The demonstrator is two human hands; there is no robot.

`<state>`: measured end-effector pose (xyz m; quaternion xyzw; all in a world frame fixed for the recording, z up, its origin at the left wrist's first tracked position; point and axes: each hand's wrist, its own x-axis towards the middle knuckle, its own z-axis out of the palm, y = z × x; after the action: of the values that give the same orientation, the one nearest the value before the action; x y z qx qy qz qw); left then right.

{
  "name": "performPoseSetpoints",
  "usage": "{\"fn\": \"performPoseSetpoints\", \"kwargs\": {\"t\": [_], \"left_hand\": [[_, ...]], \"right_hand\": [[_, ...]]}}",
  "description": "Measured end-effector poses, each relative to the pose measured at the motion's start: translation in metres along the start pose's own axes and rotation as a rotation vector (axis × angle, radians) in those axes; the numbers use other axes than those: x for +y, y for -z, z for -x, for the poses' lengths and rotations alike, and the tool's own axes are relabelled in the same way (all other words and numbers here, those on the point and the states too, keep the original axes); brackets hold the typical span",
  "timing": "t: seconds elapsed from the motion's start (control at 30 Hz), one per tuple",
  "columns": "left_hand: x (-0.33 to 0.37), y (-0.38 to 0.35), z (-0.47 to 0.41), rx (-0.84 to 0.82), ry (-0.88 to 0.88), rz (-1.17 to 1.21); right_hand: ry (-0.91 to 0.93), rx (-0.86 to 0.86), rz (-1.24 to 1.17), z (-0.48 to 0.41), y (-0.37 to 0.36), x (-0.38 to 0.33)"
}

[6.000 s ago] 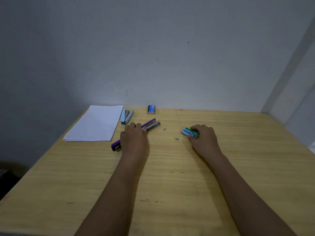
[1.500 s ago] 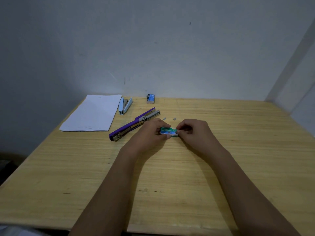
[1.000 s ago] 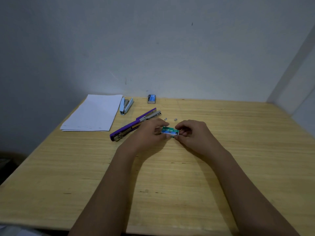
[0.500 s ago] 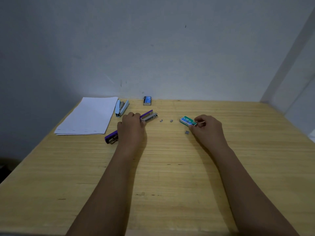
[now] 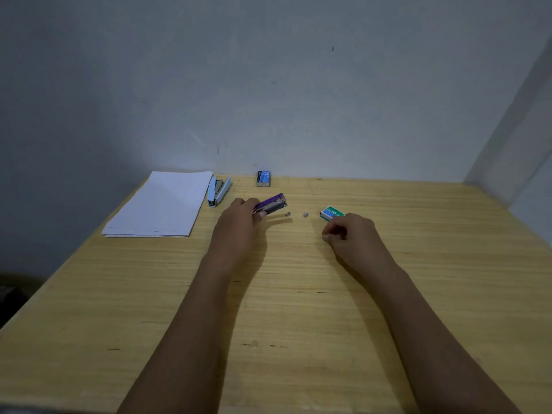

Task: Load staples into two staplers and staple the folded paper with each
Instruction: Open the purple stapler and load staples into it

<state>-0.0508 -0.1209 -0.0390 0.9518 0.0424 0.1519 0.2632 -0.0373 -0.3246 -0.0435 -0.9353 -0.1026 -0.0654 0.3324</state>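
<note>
My left hand grips the purple stapler by its rear half, and the front end points away to the right, raised slightly above the wooden table. My right hand rests on the table with thumb and forefinger pinched on a small staple strip that is barely visible. The green staple box lies just beyond that hand, not touched. A light blue stapler lies open beside the stack of white paper at the back left.
A blue staple box sits against the back wall. Two small grey staple bits lie between the purple stapler and the green box. A wall closes in the table at the back and the right.
Both hands were holding the green box together. The left hand then went to the purple stapler and now lifts its front end. The right hand let go of the box and pinched the strip beside it.
</note>
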Motion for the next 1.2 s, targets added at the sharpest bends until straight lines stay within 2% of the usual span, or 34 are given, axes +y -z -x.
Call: {"fn": "performPoseSetpoints", "kwargs": {"t": [0.07, 0.2, 0.3, 0.43, 0.67, 0.83, 0.93, 1.2], "left_hand": [[0.004, 0.002, 0.001, -0.026, -0.006, 0.078], [0.015, 0.007, 0.006, -0.102, -0.017, 0.215], [0.024, 0.006, 0.012, -0.188, -0.055, 0.266], [0.035, 0.003, 0.02, -0.282, -0.106, 0.312], [0.045, -0.003, 0.025, -0.357, -0.185, 0.283], [0.047, -0.006, 0.028, -0.43, -0.274, 0.293], [0.048, -0.002, 0.027, -0.465, -0.293, 0.277], [0.04, 0.002, 0.022, -0.406, -0.262, 0.16]], "right_hand": [[0.028, 0.022, -0.053, 0.002, 0.0, -0.004], [0.102, 0.171, -0.441, 0.005, -0.002, -0.019], [0.213, 0.253, -0.637, 0.006, -0.002, -0.031], [0.423, 0.371, -0.451, 0.007, -0.003, -0.036], [0.482, 0.471, -0.252, 0.0, -0.004, -0.024], [0.443, 0.504, -0.221, -0.005, 0.0, -0.014], [0.377, 0.467, -0.215, -0.007, 0.0, -0.007], [0.235, 0.363, -0.337, -0.003, 0.0, -0.012]]}}
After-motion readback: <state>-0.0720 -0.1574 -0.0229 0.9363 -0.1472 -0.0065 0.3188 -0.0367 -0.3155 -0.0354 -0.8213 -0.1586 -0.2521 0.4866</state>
